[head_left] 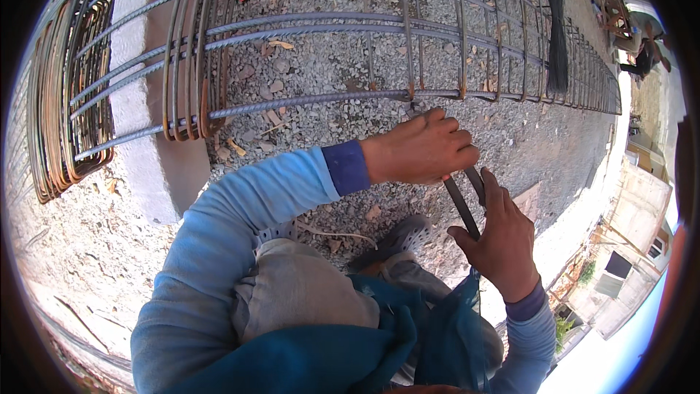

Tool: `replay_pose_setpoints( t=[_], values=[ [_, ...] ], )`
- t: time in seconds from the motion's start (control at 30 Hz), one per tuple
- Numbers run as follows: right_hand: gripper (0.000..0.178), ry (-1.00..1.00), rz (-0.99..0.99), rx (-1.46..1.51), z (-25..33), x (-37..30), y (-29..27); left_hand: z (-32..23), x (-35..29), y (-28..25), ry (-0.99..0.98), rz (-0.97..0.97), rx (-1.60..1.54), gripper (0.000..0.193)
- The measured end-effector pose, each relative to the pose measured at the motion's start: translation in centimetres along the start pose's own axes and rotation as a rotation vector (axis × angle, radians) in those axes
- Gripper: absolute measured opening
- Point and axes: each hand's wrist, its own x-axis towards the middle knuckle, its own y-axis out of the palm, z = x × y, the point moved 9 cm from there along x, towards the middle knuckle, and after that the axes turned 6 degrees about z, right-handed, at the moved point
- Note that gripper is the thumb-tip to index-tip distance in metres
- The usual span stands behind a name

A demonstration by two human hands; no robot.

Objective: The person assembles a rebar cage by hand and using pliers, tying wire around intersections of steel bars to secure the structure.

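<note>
My right hand is wrapped round the two long dark handles of a pair of pliers, the handles standing a little apart. Their head is hidden beneath my left hand. That hand has its fingers curled in, just below the lowest bar of a rebar cage; whatever it pinches does not show. A short dark end of wire sticks out at the bar above my knuckles. Steel stirrups cross the long ribbed bars of the cage.
Rusty stirrups are packed together at the far left, beside a pale concrete beam under the bars. A bundle of black tie wire hangs over the cage at right. Gravel covers the ground. Another person is farther off.
</note>
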Motion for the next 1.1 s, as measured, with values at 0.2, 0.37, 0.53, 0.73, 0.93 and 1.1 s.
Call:
replay_pose_setpoints(
  t=[0.2, 0.37, 0.53, 0.73, 0.93, 1.1],
  values=[
    [0.060, -0.069, -0.510, -0.611, 0.3, -0.5, -2.5, 2.0, 2.2, 0.5, -0.282, 0.278, -0.233, 0.042],
    [0.042, -0.020, -0.274, -0.315, -1.2, 0.6, -2.5, 0.0, -1.6, 0.0, -0.105, -0.221, -0.246, 0.057],
    [0.025, 0.065, 0.035, 0.168, -2.0, 2.0, -0.1, -0.6, -4.8, 0.0, -0.124, -0.357, -0.183, 0.068],
    [0.024, 0.062, 0.115, 0.465, -4.1, 1.6, 4.0, 5.0, -10.4, 2.3, -0.387, -0.618, -0.520, 0.038],
    [0.022, 0.065, 0.062, 0.619, -3.9, 2.3, 8.8, 20.6, -13.1, 7.0, -1.014, -1.016, -1.153, 0.032],
    [0.020, -0.011, 0.029, 0.669, -3.7, 3.9, 10.3, 22.9, -9.2, 11.7, -1.032, -0.884, -1.802, 0.037]
  ],
)
